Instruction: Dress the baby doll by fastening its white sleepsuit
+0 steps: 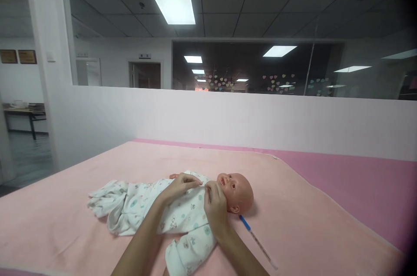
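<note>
Doll (243, 191) lies toward the blanket's (312, 228) near edge, left hand (181, 187) and right hand (216, 208) curled nearly closed at suit (190, 213) collar, cloth grip unclear; outward swing of right forearm could knock thermometer (259, 243) beside it

White wall (260, 124) beyond the bed (302, 215); above it, a wide window (241, 67), lit ceiling panels (176, 8); doorway (24, 80) at left, desk (24, 112) inside
</note>
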Demonstrator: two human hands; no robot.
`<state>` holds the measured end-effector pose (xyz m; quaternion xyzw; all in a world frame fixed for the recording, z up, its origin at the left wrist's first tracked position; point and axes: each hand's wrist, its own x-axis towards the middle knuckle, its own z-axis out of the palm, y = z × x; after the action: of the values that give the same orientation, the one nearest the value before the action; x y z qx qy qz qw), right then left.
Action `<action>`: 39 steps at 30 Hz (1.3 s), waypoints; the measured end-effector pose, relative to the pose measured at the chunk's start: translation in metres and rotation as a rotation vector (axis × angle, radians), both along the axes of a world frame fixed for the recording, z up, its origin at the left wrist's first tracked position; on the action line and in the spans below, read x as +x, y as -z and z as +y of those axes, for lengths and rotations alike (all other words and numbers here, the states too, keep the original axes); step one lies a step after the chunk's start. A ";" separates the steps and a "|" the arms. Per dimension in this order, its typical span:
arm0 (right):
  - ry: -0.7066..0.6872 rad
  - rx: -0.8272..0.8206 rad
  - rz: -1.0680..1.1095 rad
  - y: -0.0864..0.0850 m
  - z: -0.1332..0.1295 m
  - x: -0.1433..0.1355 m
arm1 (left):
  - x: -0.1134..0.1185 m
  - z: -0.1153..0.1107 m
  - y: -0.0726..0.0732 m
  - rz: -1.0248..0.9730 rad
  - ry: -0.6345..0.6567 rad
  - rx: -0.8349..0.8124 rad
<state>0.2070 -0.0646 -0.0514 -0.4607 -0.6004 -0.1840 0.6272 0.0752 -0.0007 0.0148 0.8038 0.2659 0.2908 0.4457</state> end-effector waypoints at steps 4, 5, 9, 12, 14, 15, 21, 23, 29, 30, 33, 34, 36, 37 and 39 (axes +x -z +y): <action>0.027 0.034 -0.059 -0.001 -0.004 -0.003 | -0.018 0.008 -0.002 0.030 0.028 -0.119; 0.040 0.032 -0.084 -0.002 -0.005 -0.004 | -0.020 0.009 -0.002 0.011 0.050 -0.152; 0.077 -0.030 -0.176 -0.004 -0.007 -0.014 | -0.020 0.013 0.004 -0.085 0.122 -0.256; 0.092 -0.082 -0.236 -0.005 -0.007 -0.021 | -0.016 0.014 0.008 -0.151 0.163 -0.286; 0.109 -0.101 -0.245 -0.005 -0.006 -0.023 | -0.014 0.014 0.009 -0.180 0.169 -0.290; 0.123 -0.107 -0.239 -0.004 -0.005 -0.023 | -0.013 0.014 0.010 -0.190 0.166 -0.291; 0.175 -0.110 -0.275 -0.002 -0.004 -0.021 | -0.011 0.015 0.013 -0.232 0.117 -0.277; 0.167 -0.123 -0.306 -0.003 -0.004 -0.020 | -0.011 0.016 0.015 -0.246 0.109 -0.263; 0.143 -0.153 -0.325 -0.006 -0.004 -0.019 | -0.011 0.016 0.015 -0.259 0.093 -0.248; 0.146 -0.152 -0.317 -0.006 -0.004 -0.019 | -0.011 0.015 0.014 -0.256 0.093 -0.245; 0.138 -0.158 -0.273 -0.006 -0.003 -0.019 | -0.011 0.012 0.011 -0.251 0.113 -0.248; 0.132 -0.161 -0.246 -0.006 -0.003 -0.019 | -0.011 0.011 0.010 -0.249 0.124 -0.251; 0.119 -0.160 -0.182 -0.006 -0.003 -0.019 | -0.010 0.010 0.009 -0.244 0.146 -0.254; 0.113 -0.157 -0.154 -0.006 -0.004 -0.018 | -0.010 0.009 0.009 -0.242 0.153 -0.254; 0.101 -0.153 -0.127 -0.006 -0.005 -0.018 | -0.010 0.009 0.009 -0.250 0.159 -0.252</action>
<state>0.1890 -0.0692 -0.0452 -0.5244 -0.6271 -0.1978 0.5409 0.0653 0.0085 0.0059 0.7178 0.1784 0.3164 0.5940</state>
